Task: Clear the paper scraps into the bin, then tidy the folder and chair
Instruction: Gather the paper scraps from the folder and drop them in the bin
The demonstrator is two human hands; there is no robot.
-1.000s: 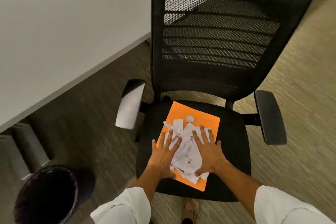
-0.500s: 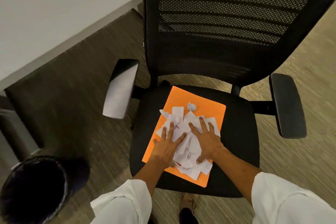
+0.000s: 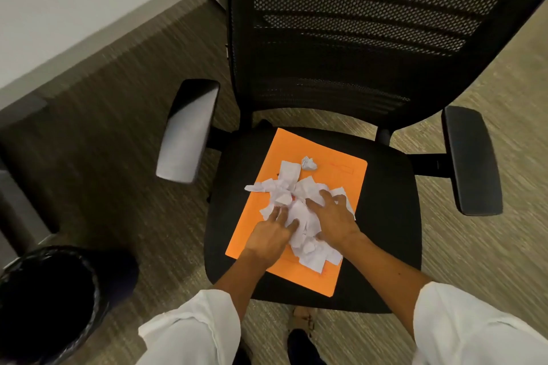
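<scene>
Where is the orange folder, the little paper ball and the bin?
orange folder (image 3: 332, 151): head view, on its bare far part, lying on the chair seat.
little paper ball (image 3: 309, 163): head view, on its crumpled middle, apart from the pile.
bin (image 3: 47, 302): head view, on its dark inside, on the floor at lower left.

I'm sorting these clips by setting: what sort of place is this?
Most likely an office: a black mesh-back swivel chair with armrests, the edge of a white desk, short-pile carpet, and a black lined waste bin beside it.
</scene>
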